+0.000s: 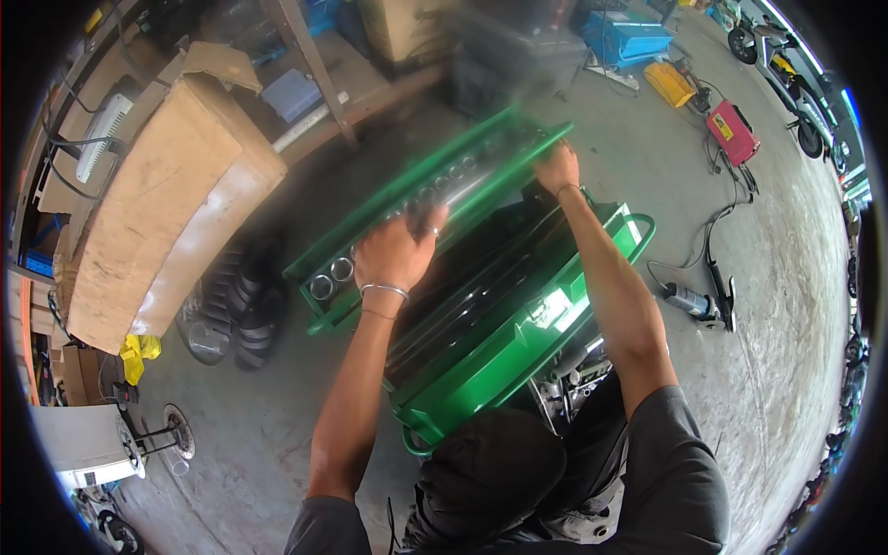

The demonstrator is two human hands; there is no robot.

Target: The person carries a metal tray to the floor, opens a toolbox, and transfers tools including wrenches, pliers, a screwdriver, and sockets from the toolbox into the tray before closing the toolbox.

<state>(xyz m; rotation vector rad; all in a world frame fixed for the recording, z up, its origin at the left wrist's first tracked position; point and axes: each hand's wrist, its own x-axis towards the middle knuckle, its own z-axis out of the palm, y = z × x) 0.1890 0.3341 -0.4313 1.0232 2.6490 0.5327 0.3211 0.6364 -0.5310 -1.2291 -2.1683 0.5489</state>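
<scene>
A green metal toolbox (481, 356) stands open in front of me, with dark long items inside that I cannot make out. Its green upper tray (319, 222) is tilted and carries a row of round silver sockets (341, 269). My left hand (398, 254) is over the middle of this row, fingers curled down among the sockets; a dark bit shows at the fingertips, but what they pinch is blurred. At the tray's right end, my right hand (558, 168) is closed around the green rim, its fingertips partly hidden.
A large cardboard box (176, 194) stands at left beside dark sandals (254, 314). An angle grinder (692, 302) with its cord lies on the floor at right, below a red machine (733, 132). Metal parts (573, 384) sit close to my knees. Shelving (310, 65) rises behind.
</scene>
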